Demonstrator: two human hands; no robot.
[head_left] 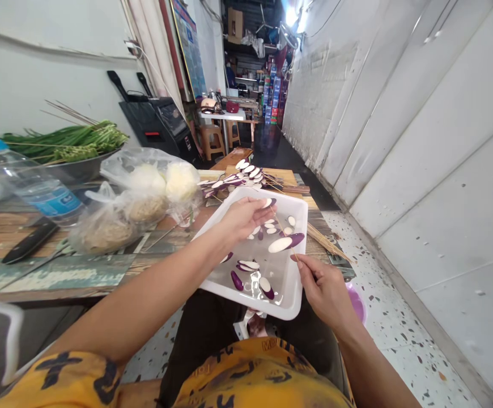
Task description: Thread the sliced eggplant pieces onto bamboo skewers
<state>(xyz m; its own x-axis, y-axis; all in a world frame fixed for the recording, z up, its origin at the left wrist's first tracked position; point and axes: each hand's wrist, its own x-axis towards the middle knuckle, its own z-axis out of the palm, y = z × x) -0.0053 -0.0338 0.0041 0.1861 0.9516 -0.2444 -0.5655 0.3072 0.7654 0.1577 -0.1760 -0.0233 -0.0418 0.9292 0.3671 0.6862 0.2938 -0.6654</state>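
Note:
My left hand [245,218] is closed on a purple-skinned eggplant slice [268,203], above the far part of a white plastic tub [294,307]. My right hand [322,284], at the tub's right rim, pinches the near end of a thin bamboo skewer [279,222]. A larger eggplant piece [280,244], white-faced with purple skin, is threaded on that skewer between my hands. The skewer's far tip lies by my left fingers; whether it has entered the slice there I cannot tell. Several loose eggplant slices [266,287] float in the tub's water.
Behind the tub lie threaded eggplant skewers [250,173]. Bare bamboo skewers [328,242] rest to the right. Leftward on the wooden table [106,277] are plastic bags of food [144,198], a water bottle [53,195], a black-handled knife [32,241] and a bowl of greens [72,147].

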